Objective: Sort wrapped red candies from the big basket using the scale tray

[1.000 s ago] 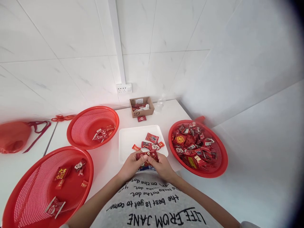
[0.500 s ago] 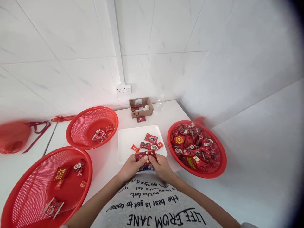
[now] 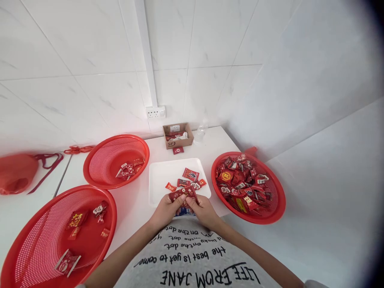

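Both the left hand (image 3: 166, 211) and right hand (image 3: 207, 212) grip a red packet (image 3: 177, 194) at the white tray's (image 3: 160, 173) near edge; wrapped sweets (image 3: 183, 183) lie just beyond, two baskets (image 3: 36, 248) left, a fuller basket (image 3: 278, 196) right, a box (image 3: 183, 143) behind.

1. Grey T-shirt (image 3: 186, 250), at six o'clock, its cloth faintly mottled.
2. Black hand-drawn-style lettering (image 3: 192, 277) across it, upside down in this view: "LIFE FROM JANE" in large capitals nearest six o'clock, a black stroke along part of it.
3. Smaller script farther in: "the best is yet to come", then "on the dot" repeated; some words blurred.
4. Grey sleeve edges: left sleeve (image 3: 81, 286) between seven and eight o'clock, right sleeve (image 3: 313, 284) between four and five.
5. Bare forearms, left hand (image 3: 164, 211) and right hand (image 3: 206, 212).
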Demonstrator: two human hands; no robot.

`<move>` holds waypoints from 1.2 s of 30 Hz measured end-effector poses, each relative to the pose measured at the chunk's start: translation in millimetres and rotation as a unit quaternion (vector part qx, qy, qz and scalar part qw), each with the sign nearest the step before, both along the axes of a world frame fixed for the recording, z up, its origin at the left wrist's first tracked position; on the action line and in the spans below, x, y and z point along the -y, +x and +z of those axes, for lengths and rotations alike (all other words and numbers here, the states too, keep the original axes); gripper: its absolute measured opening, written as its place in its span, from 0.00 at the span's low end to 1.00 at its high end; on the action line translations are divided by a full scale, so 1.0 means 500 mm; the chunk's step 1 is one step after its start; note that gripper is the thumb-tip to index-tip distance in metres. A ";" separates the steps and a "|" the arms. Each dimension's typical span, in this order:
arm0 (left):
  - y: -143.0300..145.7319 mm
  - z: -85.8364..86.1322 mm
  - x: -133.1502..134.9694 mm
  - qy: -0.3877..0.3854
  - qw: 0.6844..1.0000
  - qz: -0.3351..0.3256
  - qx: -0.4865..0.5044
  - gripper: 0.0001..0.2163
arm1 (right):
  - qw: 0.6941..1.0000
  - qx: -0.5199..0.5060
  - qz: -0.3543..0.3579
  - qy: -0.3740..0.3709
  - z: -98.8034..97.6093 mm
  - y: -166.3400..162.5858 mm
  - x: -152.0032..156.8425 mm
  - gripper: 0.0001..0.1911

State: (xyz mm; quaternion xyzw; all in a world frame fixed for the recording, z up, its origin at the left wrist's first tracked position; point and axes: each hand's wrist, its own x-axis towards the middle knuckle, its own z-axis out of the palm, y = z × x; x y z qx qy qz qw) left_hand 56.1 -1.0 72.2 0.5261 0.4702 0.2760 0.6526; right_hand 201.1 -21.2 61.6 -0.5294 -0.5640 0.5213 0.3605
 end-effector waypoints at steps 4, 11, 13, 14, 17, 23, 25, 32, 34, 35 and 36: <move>-0.004 -0.007 -0.002 -0.001 0.999 -0.036 -0.002 0.20 | 0.999 -0.009 -0.029 -0.013 -0.005 0.001 -0.003 0.22; -0.012 -0.024 -0.002 0.012 0.997 -0.074 0.034 0.19 | 0.997 -0.042 -0.011 -0.057 -0.011 0.002 -0.004 0.26; -0.013 -0.024 -0.002 0.008 0.997 -0.070 0.033 0.19 | 0.997 -0.031 -0.015 -0.064 -0.010 -0.001 -0.003 0.27; -0.014 -0.023 -0.002 0.006 0.997 -0.068 0.034 0.19 | 0.998 -0.024 -0.016 -0.063 -0.009 -0.003 -0.003 0.27; -0.013 -0.018 -0.003 0.002 0.997 -0.061 0.041 0.20 | 0.998 -0.022 -0.016 -0.055 -0.009 -0.006 -0.002 0.27; -0.007 -0.001 -0.003 0.013 0.994 -0.092 0.060 0.21 | 0.996 -0.064 0.006 -0.064 -0.010 -0.002 -0.004 0.28; -0.006 0.001 -0.003 0.012 0.993 -0.104 0.062 0.24 | 0.994 -0.079 0.033 -0.060 -0.010 -0.003 -0.003 0.27; -0.006 -0.008 -0.001 0.006 0.996 -0.086 0.019 0.26 | 0.995 -0.078 0.023 -0.060 -0.010 -0.013 0.000 0.23; -0.005 -0.013 0.000 0.000 0.997 -0.077 0.019 0.26 | 0.995 -0.079 0.022 -0.061 -0.011 -0.013 0.000 0.22; -0.005 -0.015 0.000 -0.004 0.997 -0.075 0.024 0.26 | 0.995 -0.078 0.021 -0.063 -0.012 -0.013 0.000 0.23; -0.005 -0.016 0.000 -0.008 0.997 -0.075 0.031 0.26 | 0.995 -0.077 0.020 -0.065 -0.012 -0.012 0.000 0.23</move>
